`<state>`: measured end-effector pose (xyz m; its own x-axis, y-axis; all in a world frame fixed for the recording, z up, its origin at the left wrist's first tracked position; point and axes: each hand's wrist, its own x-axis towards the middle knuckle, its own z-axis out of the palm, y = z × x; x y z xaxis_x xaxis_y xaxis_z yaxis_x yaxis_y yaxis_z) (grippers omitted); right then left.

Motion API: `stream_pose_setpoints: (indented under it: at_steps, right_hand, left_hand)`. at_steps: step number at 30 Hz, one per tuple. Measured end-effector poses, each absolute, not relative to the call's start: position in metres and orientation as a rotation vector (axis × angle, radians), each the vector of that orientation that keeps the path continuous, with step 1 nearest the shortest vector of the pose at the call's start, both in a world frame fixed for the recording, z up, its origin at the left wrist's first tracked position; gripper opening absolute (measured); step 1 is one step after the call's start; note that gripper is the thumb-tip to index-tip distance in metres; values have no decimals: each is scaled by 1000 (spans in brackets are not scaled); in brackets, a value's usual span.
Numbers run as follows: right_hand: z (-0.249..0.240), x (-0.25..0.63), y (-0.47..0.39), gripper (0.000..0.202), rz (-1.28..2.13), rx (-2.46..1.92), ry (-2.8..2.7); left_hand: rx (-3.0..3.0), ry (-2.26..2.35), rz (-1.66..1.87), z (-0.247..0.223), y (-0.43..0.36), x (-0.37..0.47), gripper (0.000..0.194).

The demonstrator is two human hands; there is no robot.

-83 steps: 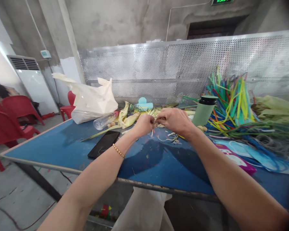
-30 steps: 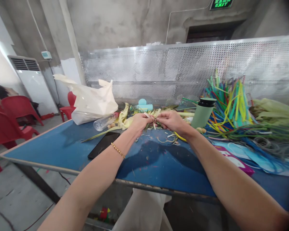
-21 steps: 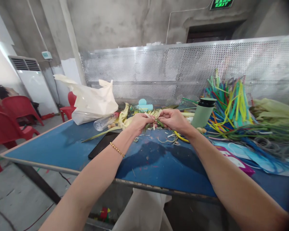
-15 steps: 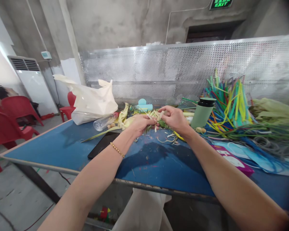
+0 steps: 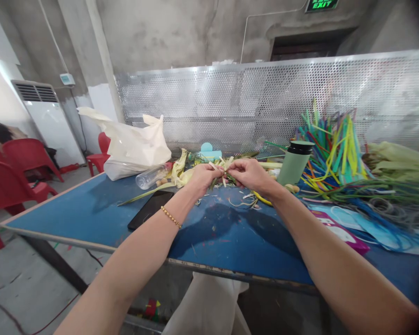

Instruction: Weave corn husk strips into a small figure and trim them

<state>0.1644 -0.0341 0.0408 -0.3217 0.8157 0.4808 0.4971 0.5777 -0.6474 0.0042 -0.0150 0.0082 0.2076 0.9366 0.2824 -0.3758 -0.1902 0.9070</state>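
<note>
Over the back part of the blue table, my left hand and my right hand meet at a small bundle of pale green strips. Both hands have their fingers closed in a pinch on it, and strip ends stick out between them. Green leafy pieces lie just behind and under the fingers. A yellow-green husk lies left of my left hand, beside a clear plastic bottle. To the right of my right hand stands a green bottle with a black neck.
A black phone lies by my left forearm. At the back left sits a white plastic bag. Colourful strips, grey and blue cords and a purple packet fill the right side.
My right hand has lowered slightly onto the bundle, and its fingers have come closer to my left hand. The strips now fan out in a cross shape between the fingertips.
</note>
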Motion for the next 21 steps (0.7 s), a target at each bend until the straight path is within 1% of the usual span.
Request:
stream_pose_setpoints:
  at_steps: [3,6,12,16,21]
  right_hand:
    - [38,165,-29,19,340,-1022,-1993]
    - [38,165,-28,21,350,-1026,-1968]
    - [40,163,-30,21,473,-995,-1943]
    - [43,162,-34,20,637,-928,-1892]
    - [46,163,-39,27,830,-961,-1795]
  left_hand:
    - [1228,608,1340,8,-14,5,15]
    - [1229,611,1330,8,-14,4,15]
    - [1256,579,1370,8,-15,4,18]
    - [1269,576,1395,9,-17,5,19]
    - [1240,550,1401,14,-24,7,19]
